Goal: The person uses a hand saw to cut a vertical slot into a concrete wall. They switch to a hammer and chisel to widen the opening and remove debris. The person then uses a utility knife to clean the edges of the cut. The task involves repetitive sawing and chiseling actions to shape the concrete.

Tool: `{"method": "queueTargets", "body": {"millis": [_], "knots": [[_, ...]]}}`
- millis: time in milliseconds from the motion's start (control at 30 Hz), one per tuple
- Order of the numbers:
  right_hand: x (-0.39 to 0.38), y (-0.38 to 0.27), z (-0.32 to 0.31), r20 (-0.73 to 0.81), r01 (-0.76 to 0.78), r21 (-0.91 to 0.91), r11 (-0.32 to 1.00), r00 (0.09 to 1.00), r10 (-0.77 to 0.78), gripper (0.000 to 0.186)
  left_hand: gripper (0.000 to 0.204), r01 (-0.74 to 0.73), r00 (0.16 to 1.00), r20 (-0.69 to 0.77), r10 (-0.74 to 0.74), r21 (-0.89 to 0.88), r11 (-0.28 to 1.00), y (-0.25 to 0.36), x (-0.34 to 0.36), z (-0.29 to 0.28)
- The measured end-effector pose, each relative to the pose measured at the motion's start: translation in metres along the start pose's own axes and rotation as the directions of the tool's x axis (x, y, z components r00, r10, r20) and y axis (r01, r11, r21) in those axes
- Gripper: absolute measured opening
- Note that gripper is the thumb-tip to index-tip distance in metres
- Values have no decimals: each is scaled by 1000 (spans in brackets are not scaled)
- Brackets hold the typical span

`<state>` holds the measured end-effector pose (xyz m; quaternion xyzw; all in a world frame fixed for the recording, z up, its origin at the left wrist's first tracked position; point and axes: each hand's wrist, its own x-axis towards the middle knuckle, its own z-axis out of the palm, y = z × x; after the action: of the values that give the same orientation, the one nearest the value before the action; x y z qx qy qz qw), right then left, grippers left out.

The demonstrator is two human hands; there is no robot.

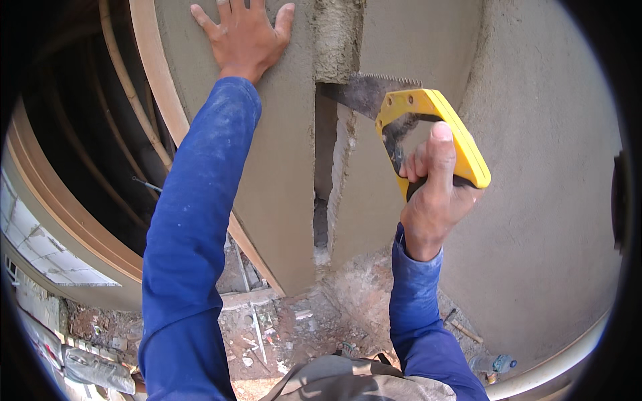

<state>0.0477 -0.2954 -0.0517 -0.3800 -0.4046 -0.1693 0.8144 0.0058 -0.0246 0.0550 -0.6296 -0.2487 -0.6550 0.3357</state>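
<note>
My right hand (438, 194) is wrapped round the yellow and black handle of a hand saw (438, 110), thumb along the grip. The toothed grey blade points left, and its front end reaches into a vertical slot (326, 154) cut in the grey plastered wall (281, 180). Above the blade, rough grey material (338, 40) still fills the slot's line; below it the channel is open, with a ragged right edge. My left hand (246, 33) lies flat on the plaster left of the slot, fingers spread, the fingertips partly cut off by the upper edge.
A wooden frame (251, 254) borders a dark opening with bamboo poles (130, 80) on the left. Rubble and dust (287, 327) cover the ground below. At lower right lie a plastic bottle (491, 363) and a pale curved pipe (555, 367). Another plastered wall (542, 200) rises on the right.
</note>
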Motion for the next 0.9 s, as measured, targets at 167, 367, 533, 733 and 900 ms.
{"method": "queueTargets", "body": {"millis": [167,367,533,733,900], "knots": [[9,81,8,-53,-54,-66,996,997,50,24,81,1,997,75,-2,13,1000,10,-2,-3],[-5,66,8,-73,15,-2,1000,997,-15,21,80,15,1000,27,-16,10,1000,7,5,-4],[-2,91,10,-25,-16,-61,998,1000,14,22,80,-8,998,56,7,24,1000,3,-13,-1],[0,103,8,-91,75,-130,989,992,-87,24,77,3,1000,5,-3,15,1000,10,2,-1],[-2,42,1,0,6,-25,1000,1000,-6,26,78,-6,1000,24,5,55,998,-6,-4,0]]}}
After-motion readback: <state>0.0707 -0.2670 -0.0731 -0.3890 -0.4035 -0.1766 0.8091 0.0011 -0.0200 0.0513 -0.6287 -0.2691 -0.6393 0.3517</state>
